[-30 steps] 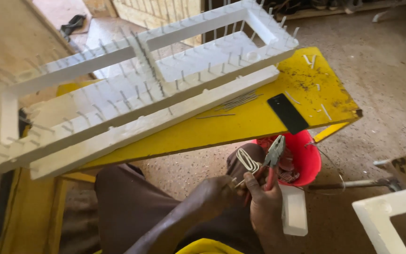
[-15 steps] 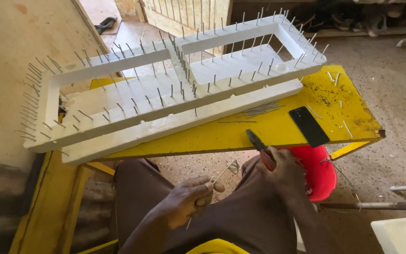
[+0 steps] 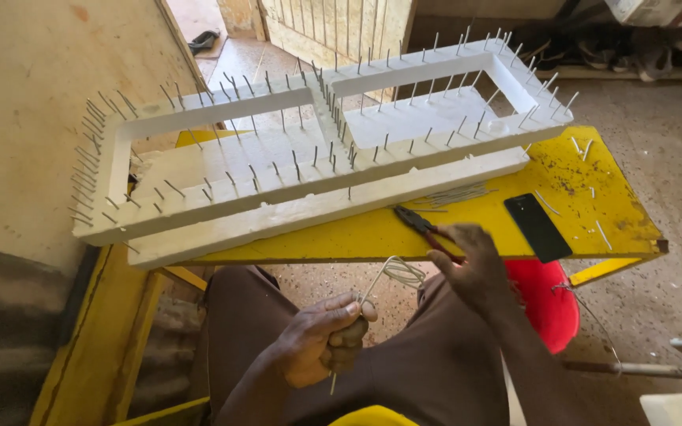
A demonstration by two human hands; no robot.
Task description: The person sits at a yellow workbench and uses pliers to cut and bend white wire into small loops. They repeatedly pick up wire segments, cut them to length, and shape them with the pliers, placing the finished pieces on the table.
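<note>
Speckled concrete floor (image 3: 672, 158), tan plastered wall (image 3: 33, 102) at left and an open slatted wooden doorway (image 3: 333, 28) behind; paint-worn yellow wooden table (image 3: 593, 185) bearing a long white foam frame studded with upright metal nails (image 3: 309, 150), loose nails and a flat black phone (image 3: 537, 227). Left hand (image 3: 321, 339), fingers curled tight, pinches a looped length of thin silver wire (image 3: 392, 272) above the lap. Right hand (image 3: 475, 264), fingers closed, grips red-handled pliers (image 3: 428, 229) over the table's near edge, beside a red plastic bucket (image 3: 550, 304).
</note>
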